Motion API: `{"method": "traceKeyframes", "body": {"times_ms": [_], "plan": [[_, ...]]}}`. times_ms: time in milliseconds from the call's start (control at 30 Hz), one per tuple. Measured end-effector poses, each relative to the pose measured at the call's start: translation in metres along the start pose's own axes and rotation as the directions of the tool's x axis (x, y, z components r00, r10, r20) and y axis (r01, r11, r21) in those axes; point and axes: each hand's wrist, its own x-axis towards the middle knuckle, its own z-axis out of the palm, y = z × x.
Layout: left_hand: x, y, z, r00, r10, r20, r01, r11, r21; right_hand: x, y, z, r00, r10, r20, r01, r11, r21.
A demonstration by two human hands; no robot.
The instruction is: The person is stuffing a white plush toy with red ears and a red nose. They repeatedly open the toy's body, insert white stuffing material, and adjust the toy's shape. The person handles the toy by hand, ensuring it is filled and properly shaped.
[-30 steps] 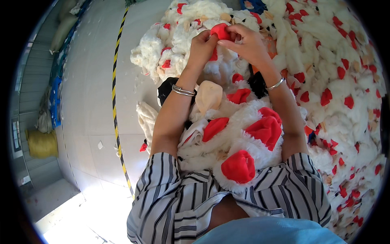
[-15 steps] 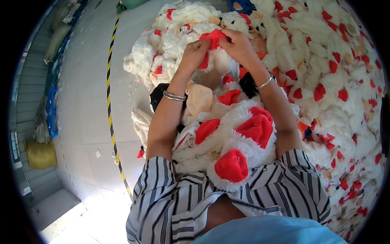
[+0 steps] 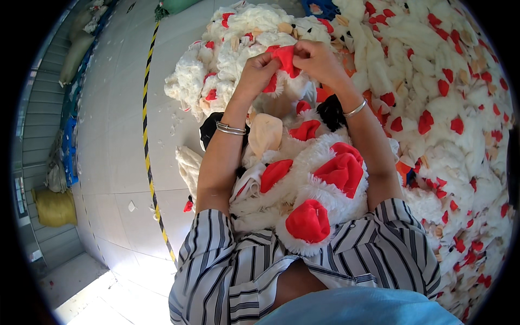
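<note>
Between my hands a red fabric piece (image 3: 285, 58) with white plush trim is stretched over the pile. My left hand (image 3: 258, 73) pinches its left side, thumb and fingers pressed together. On its right edge my right hand (image 3: 319, 64) grips with fingers closed. In my lap, below the forearms, rests a heap of white plush skins (image 3: 271, 208) bearing red patches; a larger red patch (image 3: 342, 172) and a round red one (image 3: 307, 221) face up. A beige fabric piece (image 3: 265, 134) lies at the heap's far left, beside a black piece (image 3: 211, 129).
A mound of white plush pieces (image 3: 195, 67) lies beyond my hands. Along the right spreads a big pile of white plush (image 3: 449, 157) dotted with red and beige. Yellow-black tape (image 3: 146, 124) runs over the grey floor at left. Blue crates (image 3: 69, 141) and a yellow sack (image 3: 54, 207) stand farther left.
The red fabric piece has turned and hangs lower between my fingers. My hands have shifted only slightly; the heap in my lap stays put.
</note>
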Motion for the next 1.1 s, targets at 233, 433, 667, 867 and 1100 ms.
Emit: {"method": "traceKeyframes", "body": {"times_ms": [233,433,667,867,1100], "plan": [[0.008,0.004,-0.008,0.996,0.047,-0.074,-0.052,0.997,-0.064,0.008,0.019,-0.008,0.973,0.005,-0.232,0.005,0.999,0.044],[0.009,0.001,-0.008,0.987,0.0,-0.161,-0.018,0.994,-0.109,0.005,0.006,0.0,0.947,0.059,-0.315,0.008,0.978,0.209],[0.002,-0.004,0.012,0.992,0.122,0.026,-0.122,0.992,0.026,-0.002,0.007,0.036,0.991,0.042,-0.13,-0.048,0.998,-0.04],[0.003,-0.004,0.009,0.986,0.162,0.034,-0.164,0.985,0.058,0.0,0.013,0.028,0.996,0.085,-0.031,-0.084,0.996,0.042],[-0.001,0.008,0.009,0.994,0.103,-0.03,-0.102,0.994,0.029,-0.004,0.005,0.02,0.999,0.023,0.037,-0.026,0.997,0.067]]}}
